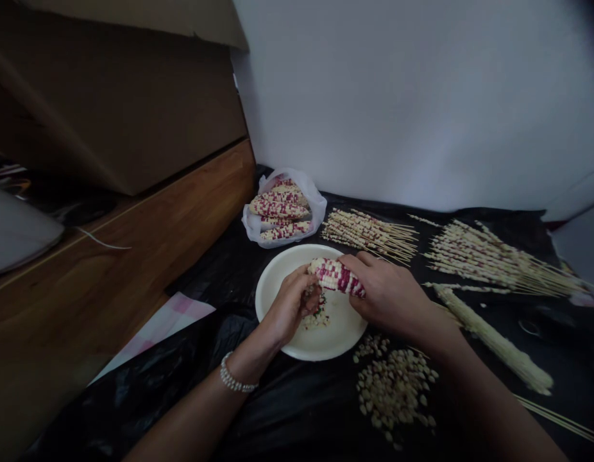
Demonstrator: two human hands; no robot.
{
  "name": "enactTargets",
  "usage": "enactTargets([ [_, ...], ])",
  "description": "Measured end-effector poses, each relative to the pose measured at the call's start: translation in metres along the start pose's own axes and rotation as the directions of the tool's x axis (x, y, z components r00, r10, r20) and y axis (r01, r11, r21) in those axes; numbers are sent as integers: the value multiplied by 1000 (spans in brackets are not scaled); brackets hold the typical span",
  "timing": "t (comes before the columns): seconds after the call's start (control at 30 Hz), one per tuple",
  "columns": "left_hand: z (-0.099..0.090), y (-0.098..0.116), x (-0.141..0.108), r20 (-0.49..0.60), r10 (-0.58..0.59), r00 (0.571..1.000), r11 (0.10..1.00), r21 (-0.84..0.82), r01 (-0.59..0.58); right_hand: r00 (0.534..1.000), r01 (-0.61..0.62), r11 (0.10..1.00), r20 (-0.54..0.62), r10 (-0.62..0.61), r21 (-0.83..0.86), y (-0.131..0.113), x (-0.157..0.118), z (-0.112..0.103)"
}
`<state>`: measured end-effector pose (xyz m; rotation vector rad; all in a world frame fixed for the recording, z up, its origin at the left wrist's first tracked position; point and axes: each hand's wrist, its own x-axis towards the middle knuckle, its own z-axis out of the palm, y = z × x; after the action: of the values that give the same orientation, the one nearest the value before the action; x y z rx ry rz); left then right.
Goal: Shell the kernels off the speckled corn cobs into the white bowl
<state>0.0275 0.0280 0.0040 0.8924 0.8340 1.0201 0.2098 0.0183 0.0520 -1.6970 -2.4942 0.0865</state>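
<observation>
An ear of corn [336, 276] with cream and dark red kernels lies level above a white bowl [347, 343]. My right hand [388, 289] is wrapped round the cob's right end. At its left end, the curled fingers of my left hand [293, 300] close on the tip; part of those fingers is hidden. Loose kernels [316, 319] rest on the bottom of the bowl beneath the cob. A heap of kernels [398, 388] is spread on black plastic sheeting [297, 410] below my right forearm.
Behind the bowl, a white plastic bag [319, 205] holds several ears of corn [280, 208]. Bundles of skewers threaded with kernels [367, 232] lie to the right, near a pale bare cob-like stick [494, 340]. A cardboard box [133, 96] and white wall [398, 96] border the space.
</observation>
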Motion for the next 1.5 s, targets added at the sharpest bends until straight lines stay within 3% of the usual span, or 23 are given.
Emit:
enactTargets([
  [0.27, -1, 0, 2, -32, -32, 999, 997, 71, 34, 999, -9, 996, 32, 11, -84, -12, -1, -3],
  [0.43, 0, -2, 2, -66, -19, 998, 998, 51, 22, 1000, 19, 999, 1, -19, 43, -6, -2, -2],
  [0.53, 1, -2, 0, -37, -4, 999, 999, 36, 5, 999, 39, 993, -9, -38, 113, 0, -3, -1],
  [0.83, -2, 6, 0, 21, -86, 996, 990, -111, 87, 999, 20, 999, -27, -19, 39, 8, -1, -1],
  [1.23, -1, 4, 0, -7, -84, 996, 996, 6, 84, 1000, 22, 999, 11, -23, 24, 0, -2, -4],
  [1.5, 0, -2, 1, -67, -84, 994, 996, 11, 85, 999, 30, 976, 22, -36, 216, 6, 0, 1],
])
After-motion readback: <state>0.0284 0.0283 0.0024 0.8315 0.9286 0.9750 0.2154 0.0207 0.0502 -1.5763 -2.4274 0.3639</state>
